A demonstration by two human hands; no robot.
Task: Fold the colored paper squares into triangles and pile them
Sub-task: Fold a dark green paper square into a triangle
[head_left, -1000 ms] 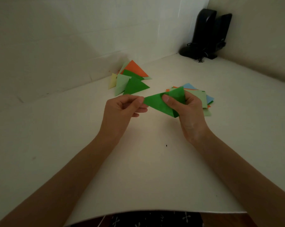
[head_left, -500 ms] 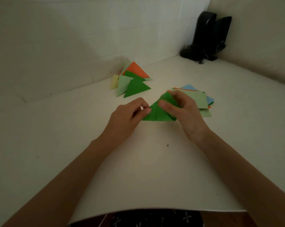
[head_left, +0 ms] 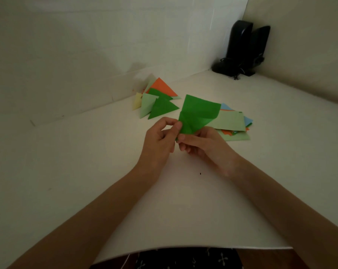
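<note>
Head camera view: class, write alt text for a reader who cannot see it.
The left hand and right hand pinch the lower end of a green paper, held up over a white table. Beyond lie a pile of folded triangles, left, and a stack of flat squares, right.

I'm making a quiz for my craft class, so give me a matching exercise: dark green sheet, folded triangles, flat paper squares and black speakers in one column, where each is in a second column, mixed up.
1. dark green sheet
2. folded triangles
3. flat paper squares
4. black speakers

A. in the far right corner
B. piled on the table by the back wall
C. pinched between left hand and right hand
D. stacked on the table behind the right hand

Pairs: 1-C, 2-B, 3-D, 4-A
</note>
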